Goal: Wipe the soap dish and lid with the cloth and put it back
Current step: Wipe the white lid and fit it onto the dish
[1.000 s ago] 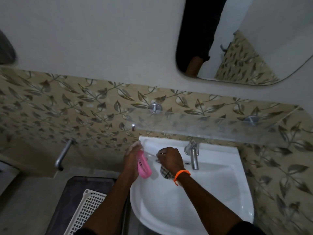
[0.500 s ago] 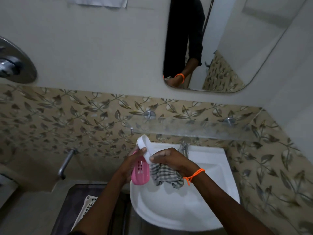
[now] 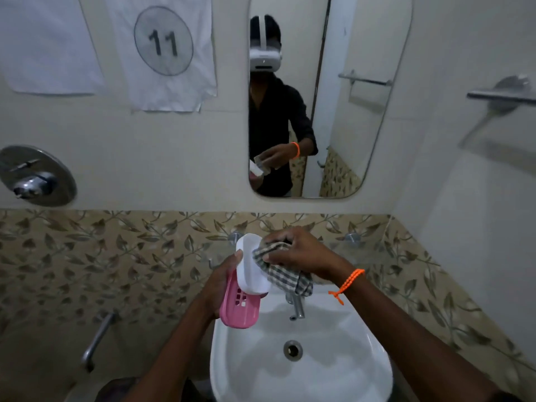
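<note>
My left hand (image 3: 218, 288) grips a pink soap dish (image 3: 238, 310) with slots in its base, and the white lid (image 3: 251, 265) lies tilted against the dish's upper edge. My right hand (image 3: 301, 252), with an orange band at the wrist, presses a checked grey-and-white cloth (image 3: 282, 271) against the lid's right side. All of this is held above the back edge of the white sink (image 3: 333, 369). The cloth's lower end hangs over the tap.
A chrome tap (image 3: 297, 307) stands behind the drain (image 3: 293, 350). A glass shelf on metal pegs (image 3: 352, 237) runs along the leaf-patterned tiles. A mirror (image 3: 348, 111) hangs above, a shower valve (image 3: 34, 175) sits on the left wall, and a towel bar (image 3: 499, 95) is at the right.
The view has tilted upward, bringing the mirror and wall papers into sight. Both hands rose from the basin. The white lid now lies on the pink dish with the cloth pressed against it.
</note>
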